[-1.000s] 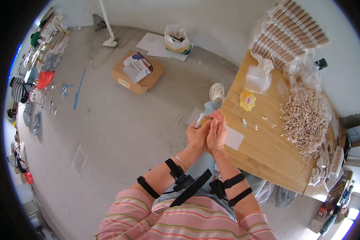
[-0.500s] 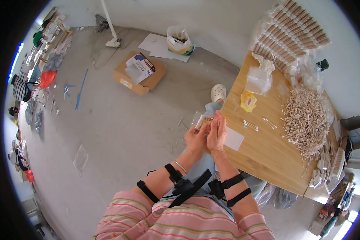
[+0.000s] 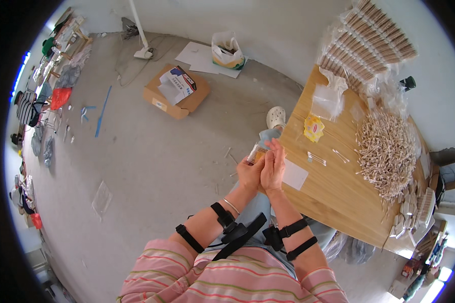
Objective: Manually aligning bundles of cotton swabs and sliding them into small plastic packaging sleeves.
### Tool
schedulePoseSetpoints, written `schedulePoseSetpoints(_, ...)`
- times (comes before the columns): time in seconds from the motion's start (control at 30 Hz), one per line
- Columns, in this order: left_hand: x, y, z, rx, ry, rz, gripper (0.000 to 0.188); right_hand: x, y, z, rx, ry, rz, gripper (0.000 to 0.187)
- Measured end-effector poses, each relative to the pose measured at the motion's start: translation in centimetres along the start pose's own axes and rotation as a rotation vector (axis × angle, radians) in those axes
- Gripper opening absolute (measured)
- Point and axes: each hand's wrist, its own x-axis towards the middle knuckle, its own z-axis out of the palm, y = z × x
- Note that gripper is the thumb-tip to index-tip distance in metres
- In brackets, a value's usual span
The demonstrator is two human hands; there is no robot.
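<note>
Close together in front of me, beside the table's near left edge, are both my hands. A small clear pack of cotton swabs [image 3: 256, 153] sits tilted between them, its rows of sticks showing at the top left. My left hand [image 3: 248, 174] is closed round its lower part. My right hand [image 3: 273, 170] presses against its right side, fingers long and close together, the tips raised; its palm and thumb are partly hidden. On the table, right of my hands, lie a white card [image 3: 294, 175], several loose cotton swabs [image 3: 317, 158] and a yellow scalloped label [image 3: 314, 128].
The wooden table [image 3: 333, 197] carries a large heap of cotton swabs [image 3: 389, 154], clear plastic bags [image 3: 328, 101] and stacked swab bundles [image 3: 369, 45]. On the floor stand a cardboard box [image 3: 179, 93] and a white carrier bag [image 3: 227, 50]. A white clog [image 3: 276, 117] shows beside the table.
The pack has shifted slightly and turned between my hands. My right fingertips have spread a little, and my left forearm has moved slightly to the right.
</note>
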Motion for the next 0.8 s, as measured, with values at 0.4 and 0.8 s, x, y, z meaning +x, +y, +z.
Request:
schedulePoseSetpoints(0.4, -0.8, -0.6, -1.5, 0.025, 0.089, -0.138, 0.019, 0.0, 0.8, 0.3, -0.154, 0.005, -0.024, 0.027)
schedulePoseSetpoints(0.8, 2.3, 0.9, -3.4, 0.103, -0.092, -0.065, 0.026, 0.3, 0.2, 0.6, -0.209, 0.093, 0.009, 0.028)
